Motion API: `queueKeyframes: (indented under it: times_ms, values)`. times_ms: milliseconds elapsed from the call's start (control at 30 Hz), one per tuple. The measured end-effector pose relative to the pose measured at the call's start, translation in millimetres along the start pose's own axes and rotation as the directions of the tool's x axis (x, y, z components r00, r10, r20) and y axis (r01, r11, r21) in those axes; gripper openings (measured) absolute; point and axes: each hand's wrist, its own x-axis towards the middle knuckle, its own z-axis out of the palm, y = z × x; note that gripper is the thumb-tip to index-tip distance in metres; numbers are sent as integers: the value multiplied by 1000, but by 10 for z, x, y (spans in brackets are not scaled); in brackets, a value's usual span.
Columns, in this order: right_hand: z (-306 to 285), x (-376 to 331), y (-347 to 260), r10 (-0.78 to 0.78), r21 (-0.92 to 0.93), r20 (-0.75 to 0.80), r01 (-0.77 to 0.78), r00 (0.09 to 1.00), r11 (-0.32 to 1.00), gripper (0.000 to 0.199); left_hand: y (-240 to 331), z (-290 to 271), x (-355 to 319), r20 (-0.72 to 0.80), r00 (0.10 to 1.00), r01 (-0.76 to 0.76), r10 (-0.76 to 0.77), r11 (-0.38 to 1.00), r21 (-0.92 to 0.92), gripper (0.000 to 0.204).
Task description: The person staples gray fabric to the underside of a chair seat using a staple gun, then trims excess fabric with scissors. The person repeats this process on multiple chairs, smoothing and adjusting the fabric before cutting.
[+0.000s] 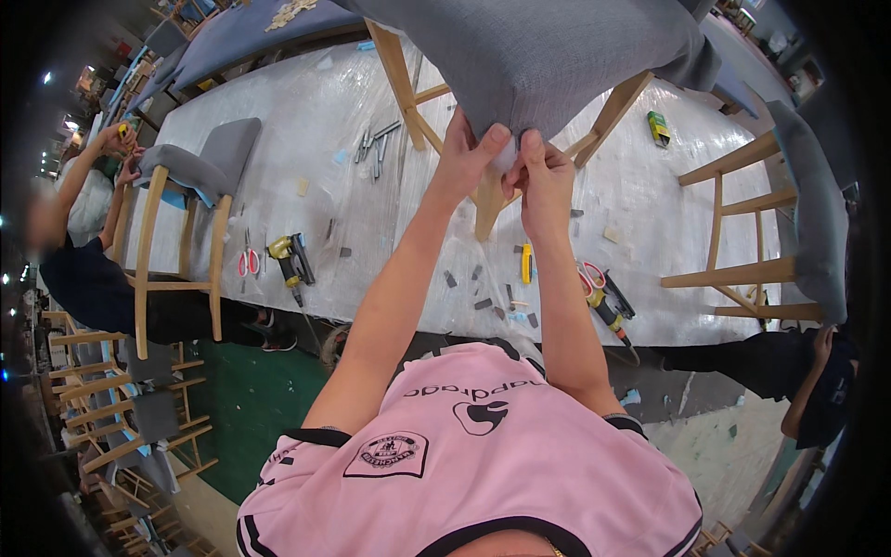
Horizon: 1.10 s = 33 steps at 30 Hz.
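Note:
A wooden chair with a grey upholstered seat (566, 60) stands tilted before me on the plastic-covered worktable, its near corner toward me. My left hand (471, 156) pinches the grey fabric at the left side of that corner, thumb uppermost. From the other side my right hand (542, 172) grips the same fabric edge, thumb and fingers pressed together. Between the hands a bit of white padding (506, 158) shows above the near wooden leg (488, 212). The fingers under the fabric are partly hidden.
Nearby lie a yellow utility knife (526, 264), two staple guns (290, 262) (608, 308), red-handled scissors (249, 262), metal staple strips (377, 148) and a green-yellow box (658, 128). Chairs stand at left (186, 176) and right (742, 223), each with a co-worker beside it.

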Motion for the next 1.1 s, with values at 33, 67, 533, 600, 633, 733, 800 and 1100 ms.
queueKeyframes:
  times_ms: [33,67,533,600,633,733,800,1100]
  values:
    - [21,-27,-25,-2,39,-21,3,1000,999,59,-5,3,-18,-9,1000,6,-6,1000,1,91]
    - [28,-44,-34,-3,78,-42,6,999,997,59,-5,-3,-26,-10,1000,21,-21,1000,-7,91]
    - [-115,22,209,-111,-131,235,144,966,981,71,120,-18,-121,-91,996,31,-11,977,211,100]
    - [-131,132,213,-138,-108,222,164,965,981,72,269,128,-145,-258,923,-128,286,859,495,102]
    - [-115,91,210,-117,-82,206,136,972,987,73,375,168,-192,-307,850,-151,428,756,637,103]
    - [-92,87,252,-103,-20,199,110,975,994,74,851,44,120,132,660,-461,740,260,848,105]
    - [-89,84,281,-113,4,216,114,970,993,73,1351,172,394,584,588,-625,560,-144,767,97]
    - [-158,-21,407,-264,16,261,270,928,963,53,1036,396,804,639,494,-765,589,-54,641,48]
